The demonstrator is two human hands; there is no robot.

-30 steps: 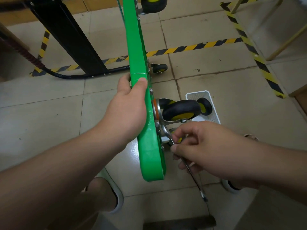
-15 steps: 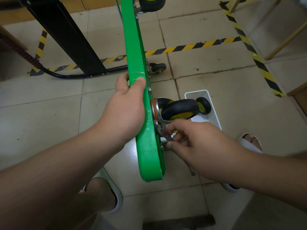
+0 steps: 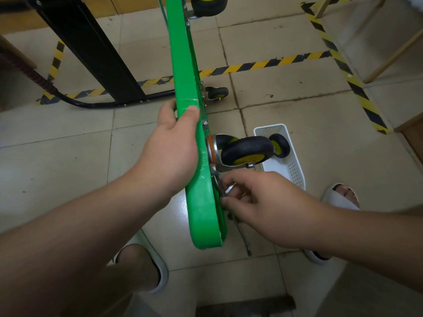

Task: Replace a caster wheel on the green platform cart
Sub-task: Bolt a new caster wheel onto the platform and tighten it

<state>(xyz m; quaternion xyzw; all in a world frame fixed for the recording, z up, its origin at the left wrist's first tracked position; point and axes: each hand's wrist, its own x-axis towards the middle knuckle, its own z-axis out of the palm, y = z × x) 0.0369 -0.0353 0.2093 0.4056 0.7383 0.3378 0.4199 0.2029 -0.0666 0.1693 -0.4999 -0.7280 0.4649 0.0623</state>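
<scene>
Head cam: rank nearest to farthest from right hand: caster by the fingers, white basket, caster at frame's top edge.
1. Caster by the fingers: on the cart's underside, just above the right hand, which grips a wrench.
2. White basket: on the floor, beyond the hand.
3. Top-edge caster: far end of the cart.

The scene is lit softly and evenly from overhead, at moderate brightness and with a warm, dull cast. Faint, diffuse shadows are thrown on the tiled floor beside the green platform cart, and a pale sheen is seen on the tile by its lower end. Straight lines are bowed toward the edges by the wide-angle lens. Slight blur is shown on the right hand and the wrench it holds
</scene>
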